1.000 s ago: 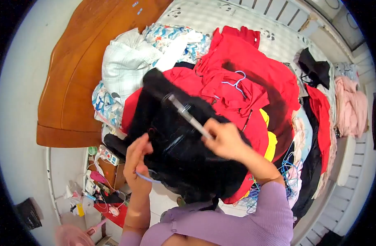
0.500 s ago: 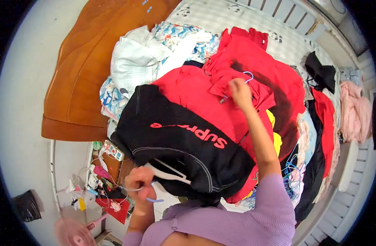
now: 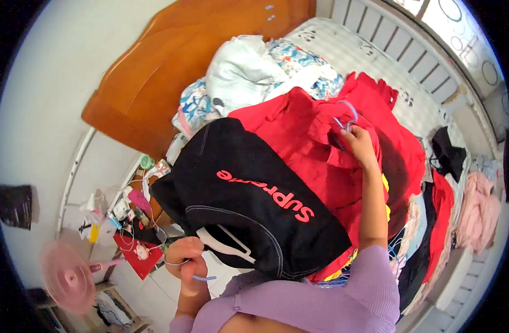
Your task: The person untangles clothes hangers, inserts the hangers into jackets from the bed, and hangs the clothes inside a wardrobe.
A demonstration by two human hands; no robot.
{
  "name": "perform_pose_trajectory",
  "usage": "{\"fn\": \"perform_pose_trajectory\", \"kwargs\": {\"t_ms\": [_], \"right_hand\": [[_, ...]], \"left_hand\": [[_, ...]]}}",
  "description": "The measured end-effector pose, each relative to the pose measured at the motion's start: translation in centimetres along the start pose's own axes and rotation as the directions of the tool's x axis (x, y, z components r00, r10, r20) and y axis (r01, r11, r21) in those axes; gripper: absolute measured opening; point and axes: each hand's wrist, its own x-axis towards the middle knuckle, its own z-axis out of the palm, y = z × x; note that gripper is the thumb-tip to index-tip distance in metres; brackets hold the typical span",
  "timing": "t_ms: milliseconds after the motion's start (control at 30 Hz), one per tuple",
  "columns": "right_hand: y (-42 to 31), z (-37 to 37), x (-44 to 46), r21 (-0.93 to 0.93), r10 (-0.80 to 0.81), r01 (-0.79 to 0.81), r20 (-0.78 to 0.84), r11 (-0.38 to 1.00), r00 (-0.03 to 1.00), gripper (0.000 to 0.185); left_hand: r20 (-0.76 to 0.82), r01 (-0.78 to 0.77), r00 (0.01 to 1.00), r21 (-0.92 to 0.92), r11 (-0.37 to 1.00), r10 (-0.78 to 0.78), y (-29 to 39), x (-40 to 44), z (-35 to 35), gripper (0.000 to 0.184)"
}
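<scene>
A black top with red "Supreme" lettering lies in front of me, its neck opening towards my body. Inside that opening shows a white hanger. My left hand is closed around the hanger's neck end, beside the opening. A thin wire and a blue curved tip stick out from its fingers. Beyond the top, a red jacket is spread out. My right hand pinches a blue hanger at the jacket's collar, the hook pointing up. The jacket hides the rest of this hanger.
A wooden headboard stands at the left of the bed. A pale crumpled cloth and printed bedding lie behind the jacket. Clothes, including a pink garment, lie along the right rail. A pink fan stands lower left, near a cluttered shelf.
The view has turned, shifting the bed to the right in the picture. My right hand has lifted the blue hanger at the collar, so more of it shows. My left hand keeps its hold.
</scene>
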Motion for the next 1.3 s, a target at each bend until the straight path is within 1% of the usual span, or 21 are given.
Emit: {"fn": "perform_pose_trajectory", "kwargs": {"t_ms": [67,133,200,267,333,367,400,433,467,533,633,733,800,867,900,933,1067,1133,1233,1267,1300], "right_hand": [[-7.7,0.2,-4.7,0.075,-0.063,0.058,0.066,0.996,0.996,0.021],[-13.4,0.7,-9.1,0.149,-0.136,0.114,0.146,0.982,0.98,0.02],[-17.7,1.8,-13.2,0.209,-0.324,0.27,0.301,0.94,0.897,0.019],[-20.6,2.6,-18.2,0.218,-0.412,0.355,0.337,0.909,0.847,0.018],[-22.1,4.4,-21.9,0.229,-0.541,0.49,0.33,0.841,0.774,0.02],[-23.1,5.5,-23.5,0.197,-0.516,0.48,0.413,0.855,0.75,0.02],[-24.0,6.5,-25.3,0.159,-0.488,0.477,0.49,0.864,0.722,0.02],[-24.6,7.1,-27.5,0.173,-0.51,0.501,0.522,0.848,0.684,0.02],[-25.4,7.3,-29.9,0.162,-0.536,0.545,0.538,0.823,0.65,0.02],[-27.0,6.9,-35.1,0.195,-0.624,0.626,0.507,0.755,0.595,0.02],[-28.8,5.7,-42.5,0.297,-0.583,0.506,0.504,0.81,0.637,0.016],[-27.4,9.4,-50.2,0.341,-0.628,0.576,0.652,0.743,0.425,0.017],[-26.3,12.3,-52.9,0.401,-0.577,0.518,0.782,0.756,0.236,0.018],[-25.5,14.8,-56.9,0.449,-0.611,0.59,0.786,0.672,0.098,0.018],[-25.7,15.1,-59.2,0.422,-0.526,0.505,0.847,0.753,0.076,0.018],[-25.2,15.9,-61.2,0.456,-0.538,0.523,0.843,0.721,0.007,0.018],[-22.4,19.7,-67.9,0.615,-0.578,0.554,0.77,0.561,-0.269,0.016],[-21.4,21.8,-70.0,0.642,-0.527,0.537,0.763,0.547,-0.375,0.016],[-19.5,25.1,-73.0,0.751,-0.551,0.418,0.66,0.512,-0.51,0.023],[-20.1,25.1,-74.3,0.775,-0.543,0.386,0.628,0.5,-0.558,0.023],[-20.7,25.3,-75.4,0.822,-0.52,0.423,0.569,0.381,-0.637,0.019]], "left_hand": [[0.042,-0.044,0.998,-0.012,0.999,0.044,1.4,-0.6,-1.9,0.063],[0.06,-0.061,0.996,-0.183,0.981,0.073,3.1,-1.7,-4.1,0.056],[0.098,-0.104,0.987,-0.18,0.978,0.123,5.4,-2.8,-6.7,0.057],[-0.025,-0.252,0.968,-0.104,0.962,0.251,9.0,-3.7,-7.9,0.027],[0.059,-0.187,0.979,-0.094,0.978,0.193,11.9,-5.7,-11.3,0.012],[0.013,-0.247,0.969,0.023,0.969,0.247,12.9,-7.0,-12.6,0.011],[-0.025,-0.297,0.953,0.142,0.944,0.303,13.9,-8.4,-13.8,0.011],[0.056,-0.205,0.978,0.113,0.972,0.2,15.7,-9.8,-15.5,0.018],[0.009,-0.213,0.977,0.048,0.976,0.212,16.6,-11.4,-16.3,0.015],[-0.103,-0.048,0.993,0.127,0.991,0.061,19.7,-15.0,-18.3,0.052],[-0.083,0.014,0.997,0.114,0.993,-0.004,23.7,-19.2,-21.5,0.054],[-0.209,-0.146,0.964,0.092,0.985,0.163,26.0,-22.7,-22.7,0.052],[-0.209,-0.149,0.964,0.094,0.984,0.166,27.2,-24.1,-23.4,0.058],[-0.239,-0.119,0.959,0.159,0.98,0.155,28.4,-26.4,-25.1,0.059],[-0.225,-0.101,0.96,0.279,0.955,0.167,28.7,-27.4,-25.9,0.062],[-0.209,-0.082,0.962,0.393,0.916,0.176,29.3,-28.5,-26.5,0.066],[-0.354,0.058,0.925,0.49,0.87,0.137,33.0,-32.6,-28.7,0.053],[-0.423,0.061,0.881,0.544,0.837,0.21,33.7,-34.5,-29.6,0.043],[-0.617,0.31,0.786,0.333,0.891,-0.043,35.9,-37.2,-30.9,0.021],[-0.648,0.324,0.761,0.362,0.874,-0.014,36.6,-37.8,-31.6,0.021],[-0.672,0.343,0.74,0.39,0.854,0.01,37.1,-38.4,-32.5,0.021]]}}
